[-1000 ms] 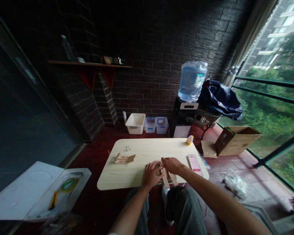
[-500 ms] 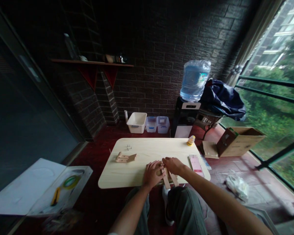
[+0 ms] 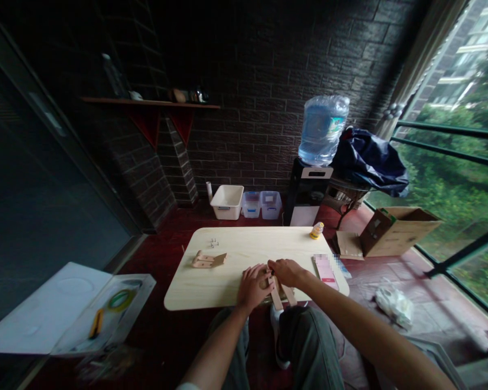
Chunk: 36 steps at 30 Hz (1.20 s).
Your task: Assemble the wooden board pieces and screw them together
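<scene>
A light wooden piece with two legs (image 3: 277, 299) lies at the near edge of the pale table (image 3: 236, 238), its ends jutting over the edge. My left hand (image 3: 252, 286) rests on its left side, fingers spread and pressing round it. Over its top, my right hand (image 3: 287, 272) is closed in a pinch; what the fingertips hold is too small to make out. Another wooden assembly (image 3: 209, 260) stands on the table's left part. Behind it lie several small metal pieces (image 3: 214, 243).
A yellow-capped bottle (image 3: 316, 231) and a pink booklet (image 3: 325, 270) are on the table's right side. Left of the table, an open white case (image 3: 122, 319) holds tools. A water dispenser (image 3: 305, 211) and cardboard box (image 3: 398, 233) stand beyond.
The view has shifted slightly. My right hand has turned a little at the top of the wooden piece, while my left hand stays on it.
</scene>
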{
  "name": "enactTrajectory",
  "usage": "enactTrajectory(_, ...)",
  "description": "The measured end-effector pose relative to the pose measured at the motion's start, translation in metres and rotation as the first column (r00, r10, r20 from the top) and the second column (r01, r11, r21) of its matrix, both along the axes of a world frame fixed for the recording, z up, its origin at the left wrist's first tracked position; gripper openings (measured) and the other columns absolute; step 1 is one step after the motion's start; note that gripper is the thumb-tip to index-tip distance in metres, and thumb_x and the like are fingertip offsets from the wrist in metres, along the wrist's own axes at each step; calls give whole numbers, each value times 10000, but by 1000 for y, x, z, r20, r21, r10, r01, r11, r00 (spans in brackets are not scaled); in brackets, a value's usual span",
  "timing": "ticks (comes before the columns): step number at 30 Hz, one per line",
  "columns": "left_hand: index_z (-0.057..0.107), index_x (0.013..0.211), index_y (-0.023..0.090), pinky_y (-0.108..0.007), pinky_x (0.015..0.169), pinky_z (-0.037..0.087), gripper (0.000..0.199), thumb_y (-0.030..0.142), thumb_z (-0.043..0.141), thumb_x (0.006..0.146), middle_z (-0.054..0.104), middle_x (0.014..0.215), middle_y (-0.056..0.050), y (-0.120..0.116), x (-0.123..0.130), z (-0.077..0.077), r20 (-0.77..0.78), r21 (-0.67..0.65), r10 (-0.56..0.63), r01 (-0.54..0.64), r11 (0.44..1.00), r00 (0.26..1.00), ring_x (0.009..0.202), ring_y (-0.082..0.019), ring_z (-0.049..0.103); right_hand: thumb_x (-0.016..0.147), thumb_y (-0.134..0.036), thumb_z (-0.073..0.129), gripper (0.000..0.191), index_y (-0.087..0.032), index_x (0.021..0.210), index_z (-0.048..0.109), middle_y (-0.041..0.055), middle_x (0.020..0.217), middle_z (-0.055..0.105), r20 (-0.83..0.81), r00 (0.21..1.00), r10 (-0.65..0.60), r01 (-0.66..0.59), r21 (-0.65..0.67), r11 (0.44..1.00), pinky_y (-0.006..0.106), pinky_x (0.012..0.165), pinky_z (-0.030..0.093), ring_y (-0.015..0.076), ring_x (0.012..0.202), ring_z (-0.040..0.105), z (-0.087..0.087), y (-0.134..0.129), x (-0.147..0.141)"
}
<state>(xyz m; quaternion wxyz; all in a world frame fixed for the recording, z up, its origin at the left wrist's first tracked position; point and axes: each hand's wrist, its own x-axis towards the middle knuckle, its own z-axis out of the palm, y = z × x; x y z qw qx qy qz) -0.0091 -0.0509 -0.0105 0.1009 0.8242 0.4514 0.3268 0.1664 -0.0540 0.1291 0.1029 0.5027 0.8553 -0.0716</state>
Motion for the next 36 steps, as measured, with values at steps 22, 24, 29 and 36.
enactTrajectory(22,735,1136,354,-544,1204,339,321,348,751,815,602,1442,-22,4,-1,-6,-3,-15,-9,9,1000,1000,1369,-282,508,1001,-203,483,280,-163,1272,544,163,1157,721,8,1000,-21,21,35,999,329,771,563,262,997,733,-1,3,-13)
enactTrajectory(24,734,1129,349,-540,1206,338,312,343,745,817,596,1450,-17,4,-2,-6,-2,-16,-14,14,1000,1000,1374,-280,503,1009,-255,496,287,-140,1269,536,183,1116,730,19,998,-64,63,37,997,342,764,568,284,999,733,-3,4,-16)
enactTrajectory(29,720,1160,351,-529,1202,343,330,361,733,831,590,1455,-22,2,-1,-2,-3,-1,-7,7,1000,1000,1386,-267,493,995,-284,519,318,-150,1284,520,182,1090,734,19,996,-86,85,43,995,346,752,570,287,973,736,-1,2,-17)
enactTrajectory(36,719,1181,358,-540,1207,335,304,331,683,881,589,1457,-30,-2,-1,0,1,11,-15,15,1000,1000,1393,-264,492,952,-161,531,330,-183,1281,534,158,1180,705,30,1000,8,-9,31,999,337,784,564,265,1003,728,6,1,-7)
